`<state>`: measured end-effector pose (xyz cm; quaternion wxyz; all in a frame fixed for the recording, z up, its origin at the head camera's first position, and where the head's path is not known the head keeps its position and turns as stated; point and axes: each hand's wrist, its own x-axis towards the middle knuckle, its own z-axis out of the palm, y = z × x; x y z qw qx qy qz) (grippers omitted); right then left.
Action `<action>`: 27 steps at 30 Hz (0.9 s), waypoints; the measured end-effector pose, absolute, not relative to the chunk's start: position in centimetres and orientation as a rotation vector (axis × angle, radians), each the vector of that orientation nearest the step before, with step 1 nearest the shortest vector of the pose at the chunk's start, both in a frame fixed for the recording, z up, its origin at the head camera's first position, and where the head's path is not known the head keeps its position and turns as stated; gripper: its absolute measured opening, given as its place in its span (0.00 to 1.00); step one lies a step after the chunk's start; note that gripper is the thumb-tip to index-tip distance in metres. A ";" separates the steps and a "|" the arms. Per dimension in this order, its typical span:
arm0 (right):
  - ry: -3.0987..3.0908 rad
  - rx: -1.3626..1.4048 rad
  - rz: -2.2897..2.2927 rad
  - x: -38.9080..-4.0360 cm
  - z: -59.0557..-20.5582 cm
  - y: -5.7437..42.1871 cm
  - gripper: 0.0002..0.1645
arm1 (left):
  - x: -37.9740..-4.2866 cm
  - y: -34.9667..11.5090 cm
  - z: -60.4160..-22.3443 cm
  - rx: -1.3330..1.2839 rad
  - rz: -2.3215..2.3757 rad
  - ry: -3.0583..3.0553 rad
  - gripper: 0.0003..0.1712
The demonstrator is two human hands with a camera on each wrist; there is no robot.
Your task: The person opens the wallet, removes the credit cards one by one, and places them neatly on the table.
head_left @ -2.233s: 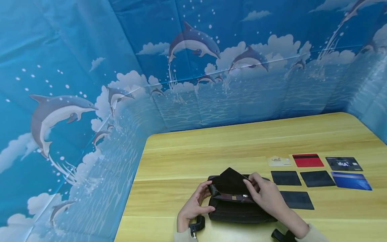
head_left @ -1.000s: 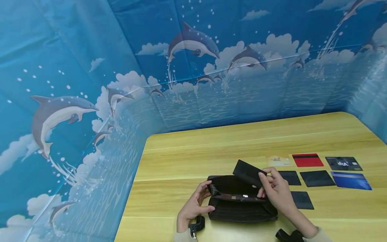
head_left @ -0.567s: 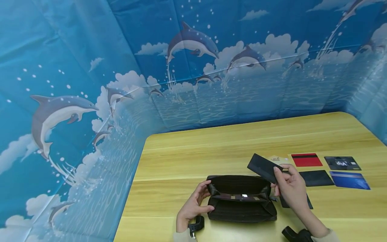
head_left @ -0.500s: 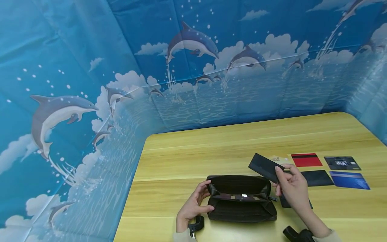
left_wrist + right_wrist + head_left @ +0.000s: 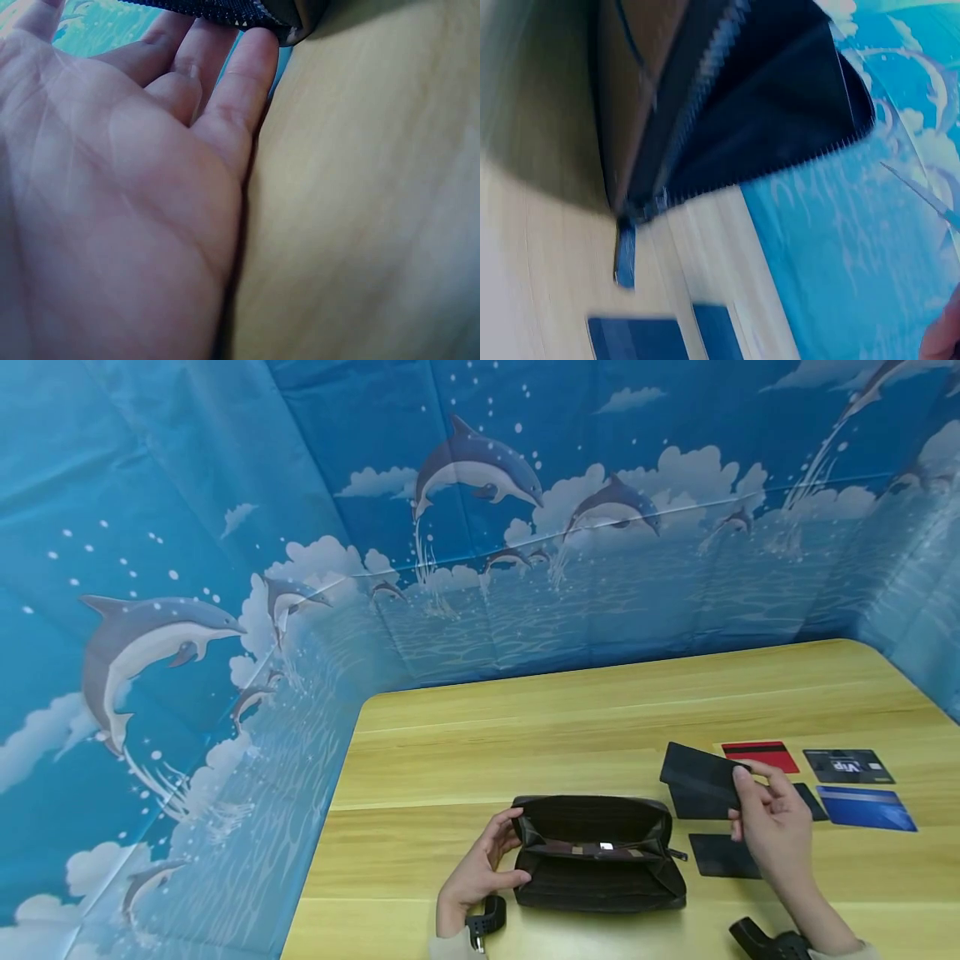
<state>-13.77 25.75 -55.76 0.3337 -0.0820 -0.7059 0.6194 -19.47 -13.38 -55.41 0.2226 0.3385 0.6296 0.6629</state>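
Observation:
A black zip-around wallet stands spread wide near the front of the table. My left hand holds its left end, thumb at the near side and fingertips at the far side; the left wrist view shows my fingers right at its zipper edge. Between thumb and fingers, my right hand pinches a black card by its right end, tilted above the laid-out cards. Under it in the head view a second black card shows in part. The wallet's zipper pull hangs loose at its right end.
Cards lie in rows on the wooden table: a red card, a dark VIP card, a blue card, a black card nearer the front. Dolphin-print sheeting surrounds the table's back and left.
The right hand has drawn the black card up out of the wallet and carried it rightward over the cards, now covering the cream card. The left hand has stayed at the wallet.

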 end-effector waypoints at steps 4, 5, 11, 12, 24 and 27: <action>-1.873 -0.299 1.458 -14.1 -58.2 28.4 0.22 | -19.6 -13.5 -55.2 0.934 1.827 1.732 0.45; -1.872 -0.321 1.414 -14.1 -58.5 28.9 0.22 | -19.6 -13.5 -55.1 0.934 1.828 1.731 0.45; -1.857 -0.417 1.284 -12.7 -55.2 29.2 0.16 | -19.8 -13.6 -54.9 0.940 1.830 1.724 0.45; -1.848 -0.433 1.292 -12.4 -54.5 29.1 0.16 | -19.8 -13.6 -54.9 0.943 1.832 1.722 0.44; -2.075 -0.708 1.168 -11.8 -54.7 33.7 0.16 | -20.3 -12.7 -55.1 0.920 1.856 1.727 0.44; -2.145 -0.792 1.177 -11.7 -55.0 34.8 0.18 | -20.4 -12.5 -55.2 0.915 1.859 1.734 0.44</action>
